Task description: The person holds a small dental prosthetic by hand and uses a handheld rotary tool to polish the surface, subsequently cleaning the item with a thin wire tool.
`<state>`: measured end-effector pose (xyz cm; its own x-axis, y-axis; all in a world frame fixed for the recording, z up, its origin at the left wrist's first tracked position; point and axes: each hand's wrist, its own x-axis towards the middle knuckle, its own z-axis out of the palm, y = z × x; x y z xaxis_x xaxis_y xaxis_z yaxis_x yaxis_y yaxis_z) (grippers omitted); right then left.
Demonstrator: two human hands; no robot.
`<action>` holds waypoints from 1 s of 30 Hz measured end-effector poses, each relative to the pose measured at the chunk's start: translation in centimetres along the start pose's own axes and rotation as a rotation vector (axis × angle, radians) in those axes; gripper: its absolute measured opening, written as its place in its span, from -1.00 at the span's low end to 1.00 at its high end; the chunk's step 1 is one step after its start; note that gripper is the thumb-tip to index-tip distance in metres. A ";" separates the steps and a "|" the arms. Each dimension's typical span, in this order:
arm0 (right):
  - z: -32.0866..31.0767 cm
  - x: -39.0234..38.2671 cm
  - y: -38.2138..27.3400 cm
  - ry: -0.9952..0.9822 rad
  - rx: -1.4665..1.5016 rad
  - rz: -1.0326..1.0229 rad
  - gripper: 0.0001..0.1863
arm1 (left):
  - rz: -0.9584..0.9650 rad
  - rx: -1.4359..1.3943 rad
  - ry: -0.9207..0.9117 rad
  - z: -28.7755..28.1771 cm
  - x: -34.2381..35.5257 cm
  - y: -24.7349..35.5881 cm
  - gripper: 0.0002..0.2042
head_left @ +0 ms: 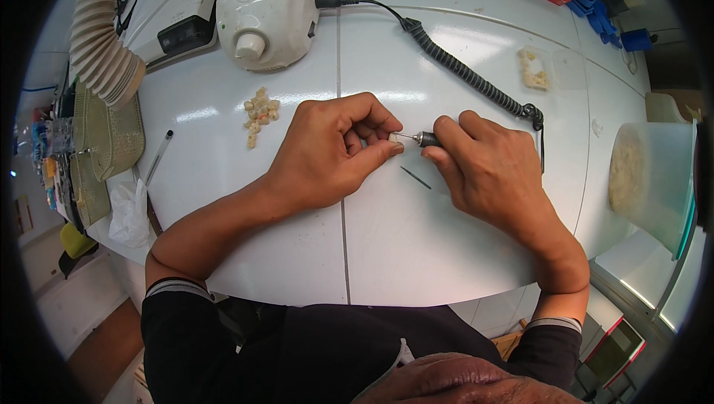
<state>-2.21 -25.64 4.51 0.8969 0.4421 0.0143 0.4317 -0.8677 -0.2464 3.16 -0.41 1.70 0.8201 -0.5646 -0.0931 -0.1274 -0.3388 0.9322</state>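
Cream-coloured, a small piece (393, 138) is pinched in the fingers of the left hand (325, 149) above the bench (416, 255) — those of the right hand (492, 170) closed round a black handpiece (428, 139), bit (406, 135) towards it.

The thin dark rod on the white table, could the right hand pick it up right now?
Probably not straight away: the right hand is gripping the slim black handpiece. Nothing covers the thin dark rod close by, though, so an empty hand could likely take it.
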 end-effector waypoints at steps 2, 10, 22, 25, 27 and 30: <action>0.0 0.0 0.0 0.006 -0.003 0.005 -0.68 | 0.009 0.004 0.004 0.0 0.0 0.0 -0.81; -0.1 0.0 0.2 -0.014 0.009 0.006 -0.69 | -0.024 0.001 -0.021 0.0 0.0 0.1 -0.82; 0.0 -0.1 0.2 0.000 0.005 0.013 -0.69 | -0.010 0.008 -0.028 -0.1 0.0 0.2 -0.82; -0.3 0.1 0.4 -0.026 0.015 -0.023 -0.69 | -0.015 0.014 -0.032 -0.1 -0.1 0.2 -0.82; -0.1 0.0 0.2 -0.017 0.007 -0.005 -0.69 | -0.008 0.010 -0.029 -0.1 0.0 0.2 -0.82; -0.3 0.0 0.4 -0.021 0.013 -0.004 -0.70 | -0.007 0.006 -0.028 -0.1 0.0 0.2 -0.82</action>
<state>-1.99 -25.98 4.68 0.8929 0.4502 -0.0049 0.4337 -0.8630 -0.2592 3.14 -0.38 1.92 0.8052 -0.5829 -0.1091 -0.1252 -0.3470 0.9295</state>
